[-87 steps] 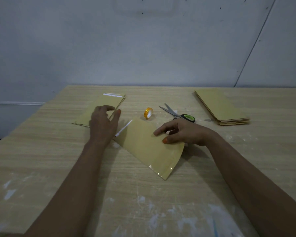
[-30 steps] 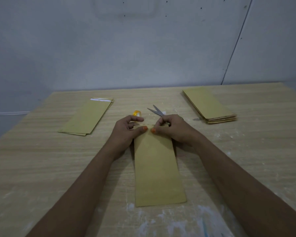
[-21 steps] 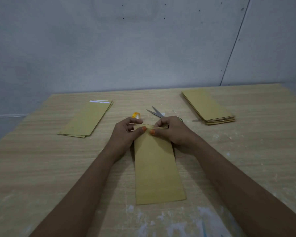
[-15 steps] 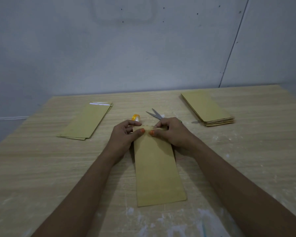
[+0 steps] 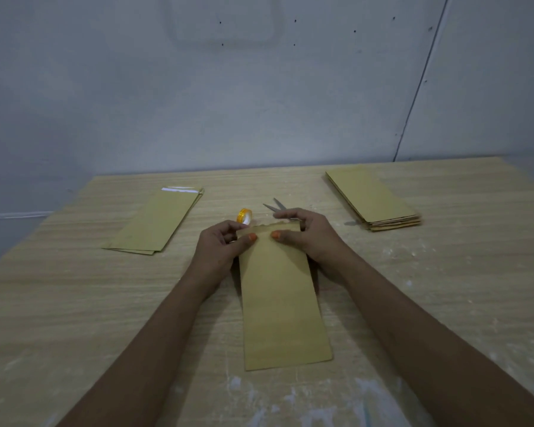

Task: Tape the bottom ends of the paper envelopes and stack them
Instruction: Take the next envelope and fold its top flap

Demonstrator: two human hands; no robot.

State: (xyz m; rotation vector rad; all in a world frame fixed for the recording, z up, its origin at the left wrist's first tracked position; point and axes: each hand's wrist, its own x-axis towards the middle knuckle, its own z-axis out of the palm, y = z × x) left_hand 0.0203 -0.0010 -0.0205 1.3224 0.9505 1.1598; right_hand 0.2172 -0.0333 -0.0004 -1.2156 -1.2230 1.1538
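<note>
An envelope (image 5: pixel 282 300) lies lengthwise on the table (image 5: pixel 74 303), its far end pinched by the left hand (image 5: pixel 219 248) and right hand (image 5: pixel 309 234), probably folding that edge for taping. Just beyond sit a tape roll (image 5: pixel 244 216) and scissors (image 5: pixel 275 206), within easy reach. Farther off, a small pile (image 5: pixel 154 221) lies left and a thicker stack (image 5: pixel 373 200) right.

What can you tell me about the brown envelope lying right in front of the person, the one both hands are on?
The envelope is a long, narrow sleeve of plain tan paper, lying flat on the wooden table, its length running away from the person. Its near end is cut straight; its far end looks jagged and slightly lifted. The left hand and right hand pinch that far end, thumbs on top. No tape is visible on it.
</note>
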